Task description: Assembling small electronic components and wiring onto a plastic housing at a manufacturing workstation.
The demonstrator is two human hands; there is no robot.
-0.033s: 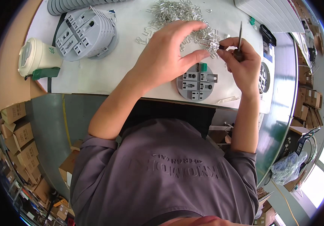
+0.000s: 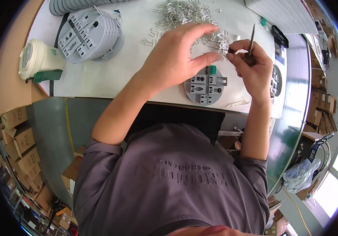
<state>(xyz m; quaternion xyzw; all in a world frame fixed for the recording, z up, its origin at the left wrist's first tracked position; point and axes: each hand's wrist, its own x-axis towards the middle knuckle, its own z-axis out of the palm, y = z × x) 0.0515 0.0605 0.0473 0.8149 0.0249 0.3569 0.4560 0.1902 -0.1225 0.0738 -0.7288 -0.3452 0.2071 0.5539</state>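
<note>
Fingers point(image 2: 205, 28) of the left hand point(image 2: 169, 57) arch wide apart over a pile of metal clips point(image 2: 184, 15), nothing plainly gripped, while the right hand point(image 2: 256, 65) closes around a thin-shafted tool point(image 2: 252, 37) and pinches a small dark piece point(image 2: 231, 50). Little has just changed: the shaft leans slightly further right, and the grey disc point(image 2: 204, 97) lies on the worktop point(image 2: 110, 82), apparently untouched by either hand.

The table point(image 2: 98, 83) is showing white; the round plate point(image 2: 204, 87) is looking grey, its small block point(image 2: 213, 70) green; the wire clips point(image 2: 185, 15) are gleaming silver; the shirt point(image 2: 177, 157) is appearing purplish grey.
</note>
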